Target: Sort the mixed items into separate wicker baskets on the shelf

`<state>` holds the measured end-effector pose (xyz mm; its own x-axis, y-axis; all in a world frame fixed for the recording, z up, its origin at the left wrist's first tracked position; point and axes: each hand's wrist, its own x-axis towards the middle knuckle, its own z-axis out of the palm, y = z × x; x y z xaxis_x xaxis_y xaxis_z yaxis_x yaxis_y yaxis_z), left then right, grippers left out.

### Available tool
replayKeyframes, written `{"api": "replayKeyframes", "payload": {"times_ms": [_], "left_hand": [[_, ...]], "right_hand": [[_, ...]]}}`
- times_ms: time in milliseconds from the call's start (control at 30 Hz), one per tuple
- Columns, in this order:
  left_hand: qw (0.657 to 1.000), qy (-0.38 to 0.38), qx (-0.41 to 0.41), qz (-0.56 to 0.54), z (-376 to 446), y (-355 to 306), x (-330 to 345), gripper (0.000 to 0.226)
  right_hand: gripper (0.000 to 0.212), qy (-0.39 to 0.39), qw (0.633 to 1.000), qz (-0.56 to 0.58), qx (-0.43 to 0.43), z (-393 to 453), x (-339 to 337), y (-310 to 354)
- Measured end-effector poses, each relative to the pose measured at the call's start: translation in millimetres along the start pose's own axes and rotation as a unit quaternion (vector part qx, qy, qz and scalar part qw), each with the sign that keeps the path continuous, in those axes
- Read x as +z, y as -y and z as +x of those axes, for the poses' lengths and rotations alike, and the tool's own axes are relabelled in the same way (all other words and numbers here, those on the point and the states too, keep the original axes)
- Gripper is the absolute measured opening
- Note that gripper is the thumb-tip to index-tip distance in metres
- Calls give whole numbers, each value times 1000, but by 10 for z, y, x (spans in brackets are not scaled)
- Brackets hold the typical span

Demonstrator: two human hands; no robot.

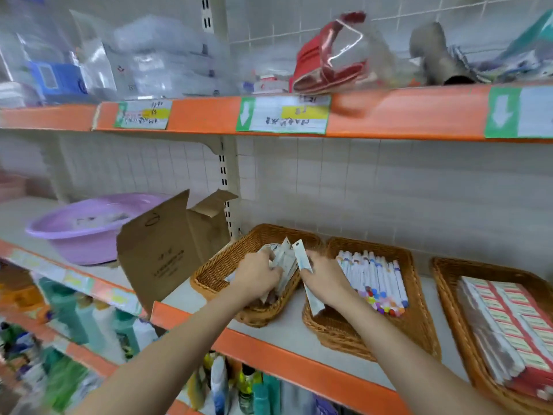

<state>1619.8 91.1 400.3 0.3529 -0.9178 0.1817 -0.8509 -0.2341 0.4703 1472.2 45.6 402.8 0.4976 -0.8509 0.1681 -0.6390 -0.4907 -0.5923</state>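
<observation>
Right fingers (311,263) seemingly around packet (302,259)

Bright, even, diffuse light fills the view, with only soft shadows under the wicker baskets (371,295). Motion blur smears the clear plastic packs (155,55) above and the bottles (89,319) lower left, while glare glints off the red pouch (332,55). Wide-angle distortion bends the orange shelf edges (389,112) toward the borders.

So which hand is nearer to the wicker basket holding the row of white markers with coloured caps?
Right. The right hand, pinching a slim white packet, is over that basket's left edge; the left hand is beside it, in the neighbouring wicker basket of mixed packets.
</observation>
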Motion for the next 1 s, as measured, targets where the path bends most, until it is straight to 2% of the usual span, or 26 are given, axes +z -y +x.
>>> {"api": "replayKeyframes", "payload": {"times_ms": [300, 433, 733, 900, 967, 1000], "left_hand": [[998, 46, 50, -3, 313, 615, -200, 31], [997, 59, 50, -10, 454, 715, -213, 31], [994, 103, 38, -21, 613, 835, -200, 33], [991, 124, 49, -21, 702, 795, -193, 37], [990, 126, 66, -13, 753, 781, -185, 25], [989, 126, 73, -3, 784, 784, -181, 8]], "right_hand": [[40, -19, 998, -24, 53, 202, 331, 411], [51, -11, 998, -26, 54, 323, 372, 470], [40, 13, 996, -72, 58, 585, 534, 443], [50, -12, 991, -113, 70, 627, 607, 433], [53, -19, 985, -147, 84, 680, 633, 444], [54, -18, 982, -162, 98, 709, 647, 451]]}}
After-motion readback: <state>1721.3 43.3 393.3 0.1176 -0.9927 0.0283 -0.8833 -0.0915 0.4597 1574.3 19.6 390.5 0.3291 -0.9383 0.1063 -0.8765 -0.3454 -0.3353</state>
